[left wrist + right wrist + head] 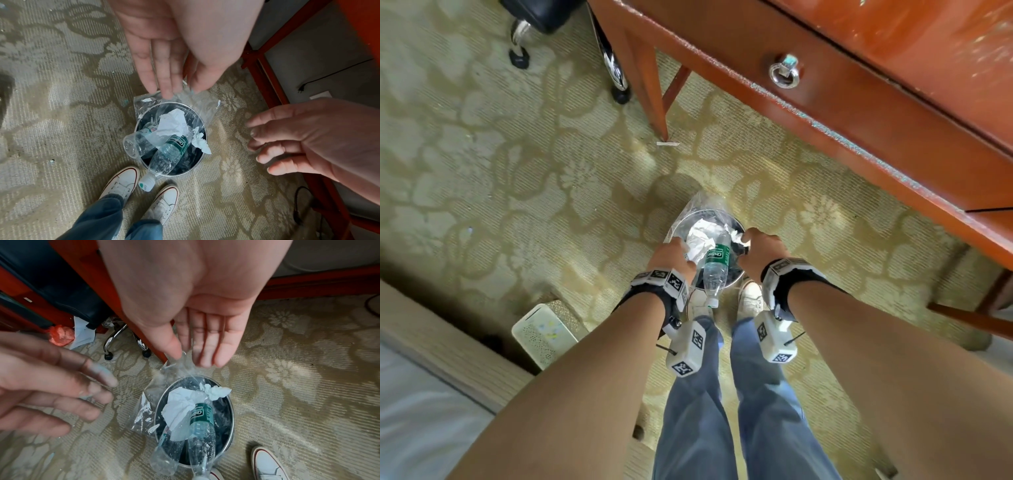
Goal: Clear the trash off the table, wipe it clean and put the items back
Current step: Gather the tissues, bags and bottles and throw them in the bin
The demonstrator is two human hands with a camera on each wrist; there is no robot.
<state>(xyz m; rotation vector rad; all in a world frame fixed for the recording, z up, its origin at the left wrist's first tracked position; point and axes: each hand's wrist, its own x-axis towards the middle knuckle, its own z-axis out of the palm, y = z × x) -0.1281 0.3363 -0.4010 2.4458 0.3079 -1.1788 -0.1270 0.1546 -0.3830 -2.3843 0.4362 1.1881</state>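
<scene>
I see the trash bin (200,160) standing on the carpet (524,164), just in front of my white shoes (121,183) and beside the red wooden bench (825,113). A clear plastic bag (203,104) drapes over its rim. Inside lie crumpled paper (172,123) and two plastic bottles; the green-labelled bottle (170,151) leans out with its cap past the rim toward my shoes, and the other bottle (133,142) pokes its base over the edge. My left hand (164,53) hangs above the bin, its fingers (168,81) straight, pinching the bag's edge against the thumb. My right hand (195,305) likewise nips the bag between thumb and straight fingers (207,345).
</scene>
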